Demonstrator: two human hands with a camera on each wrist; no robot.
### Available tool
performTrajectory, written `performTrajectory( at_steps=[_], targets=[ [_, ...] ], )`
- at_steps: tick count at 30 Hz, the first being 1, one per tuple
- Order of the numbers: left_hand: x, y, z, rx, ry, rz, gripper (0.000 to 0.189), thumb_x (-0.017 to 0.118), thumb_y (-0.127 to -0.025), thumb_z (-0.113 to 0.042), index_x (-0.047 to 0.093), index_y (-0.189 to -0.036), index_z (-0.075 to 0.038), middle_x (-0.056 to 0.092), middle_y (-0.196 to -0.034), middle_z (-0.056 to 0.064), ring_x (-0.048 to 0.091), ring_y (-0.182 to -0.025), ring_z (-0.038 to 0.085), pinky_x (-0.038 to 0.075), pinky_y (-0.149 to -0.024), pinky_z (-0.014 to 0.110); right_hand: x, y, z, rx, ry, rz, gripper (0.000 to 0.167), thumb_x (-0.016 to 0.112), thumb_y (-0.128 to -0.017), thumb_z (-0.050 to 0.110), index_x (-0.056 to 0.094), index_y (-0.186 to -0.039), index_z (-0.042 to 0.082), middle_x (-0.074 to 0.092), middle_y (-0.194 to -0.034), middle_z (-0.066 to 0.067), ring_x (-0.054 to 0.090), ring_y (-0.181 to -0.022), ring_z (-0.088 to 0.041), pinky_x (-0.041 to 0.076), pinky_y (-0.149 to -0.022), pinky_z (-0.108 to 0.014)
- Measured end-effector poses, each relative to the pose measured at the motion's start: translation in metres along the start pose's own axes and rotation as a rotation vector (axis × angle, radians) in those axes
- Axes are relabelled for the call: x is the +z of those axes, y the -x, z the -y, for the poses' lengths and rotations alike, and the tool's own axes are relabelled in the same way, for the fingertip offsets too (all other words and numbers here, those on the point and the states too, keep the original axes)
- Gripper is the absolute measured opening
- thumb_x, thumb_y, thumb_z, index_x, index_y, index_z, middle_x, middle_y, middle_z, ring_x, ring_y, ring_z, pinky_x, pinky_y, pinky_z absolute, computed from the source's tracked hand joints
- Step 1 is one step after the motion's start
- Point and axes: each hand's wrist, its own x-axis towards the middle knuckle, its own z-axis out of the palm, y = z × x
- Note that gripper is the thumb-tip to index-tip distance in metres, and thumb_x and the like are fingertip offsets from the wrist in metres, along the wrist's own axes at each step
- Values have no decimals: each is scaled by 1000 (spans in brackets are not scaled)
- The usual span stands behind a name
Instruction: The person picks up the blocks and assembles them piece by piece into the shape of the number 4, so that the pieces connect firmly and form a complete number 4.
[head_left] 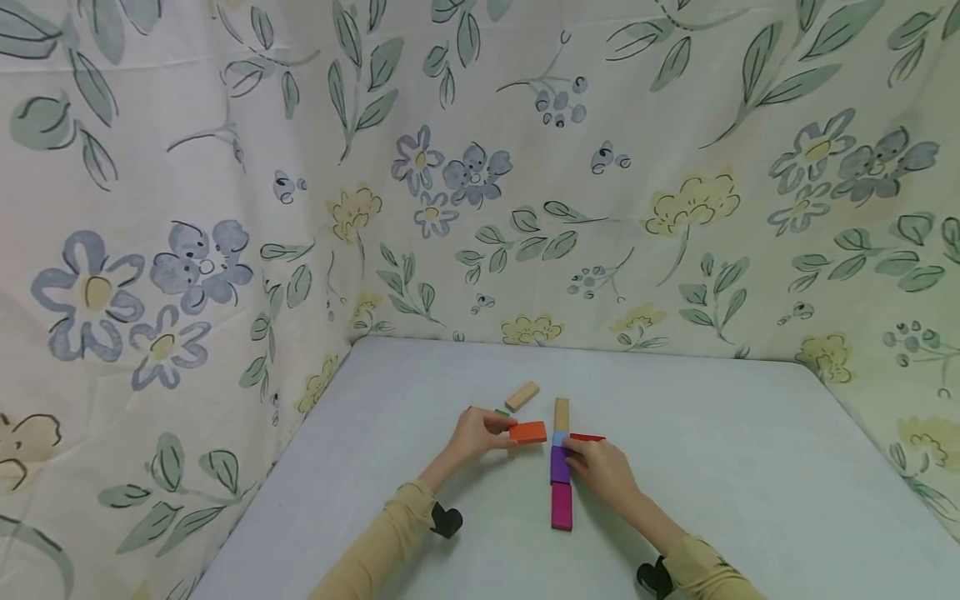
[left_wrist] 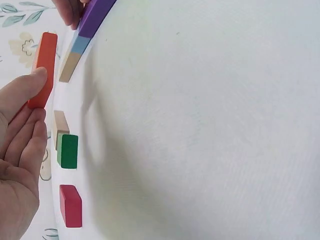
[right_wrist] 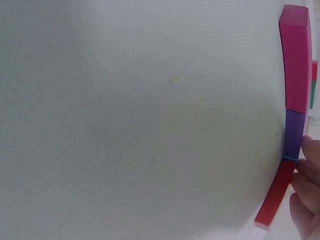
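My left hand [head_left: 474, 435] pinches an orange block [head_left: 529, 432] between thumb and fingers, held just left of a row of blocks. That row runs away from me: a magenta block [head_left: 562, 507] nearest, then a purple block [head_left: 560, 465], a light blue block [head_left: 559, 437] and a natural wood block [head_left: 562, 413] farthest. At the light blue block, the fingertips of my right hand [head_left: 606, 472] hold it near its join with the purple one. A red block [right_wrist: 276, 196] sticks out to the right from that spot, partly hidden by the right hand in the head view.
Behind the left hand lie a loose wood block [head_left: 522, 396], a green block [left_wrist: 68, 151] and a crimson block [left_wrist: 71, 206]. All rest on a white-covered table [head_left: 712, 450]. A floral curtain [head_left: 480, 275] hangs along its back and sides.
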Motion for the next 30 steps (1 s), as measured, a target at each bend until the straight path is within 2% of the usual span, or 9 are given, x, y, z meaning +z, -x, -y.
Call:
performTrajectory(
  at_steps=[7, 14, 19, 23, 30],
  targets=[
    [-8, -8, -8, 52, 13, 87, 34, 81, -74, -13, 73, -107, -9, 73, -103, 6, 69, -96, 21, 54, -80, 23, -2, 1, 1, -18, 1, 4, 23, 76, -76, 7, 73, -99, 5, 74, -86, -5, 67, -71, -13, 53, -62, -27],
    [-16, -16, -17, 52, 8, 128, 32, 80, -75, -13, 73, -107, -11, 73, -105, 4, 68, -97, 17, 54, -83, 25, -2, 1, 0, -24, -3, 4, 24, 76, -76, 7, 73, -100, 5, 74, -87, -5, 67, -73, -14, 54, -63, -28],
    [-21, -21, -23, 49, 34, 146, 32, 79, -75, -10, 73, -107, -11, 73, -107, 6, 68, -101, 21, 54, -86, 27, -1, 1, -1, -8, -6, 0, 23, 76, -76, 6, 74, -99, 6, 74, -88, -5, 68, -75, -16, 54, -65, -31],
    [-20, -26, -23, 49, 26, 159, 33, 80, -75, -11, 73, -107, -11, 72, -107, 6, 67, -104, 25, 54, -85, 27, -2, 1, 0, -15, -2, -1, 23, 76, -76, 7, 74, -99, 5, 74, -88, -5, 68, -75, -16, 54, -64, -30],
    [-12, -27, -20, 58, -16, 165, 33, 79, -75, -9, 72, -108, -9, 72, -108, 7, 68, -99, 17, 53, -83, 23, -1, 0, 0, -18, -2, -1, 23, 76, -76, 8, 74, -99, 6, 74, -88, -5, 69, -76, -17, 54, -65, -33]
  ],
)
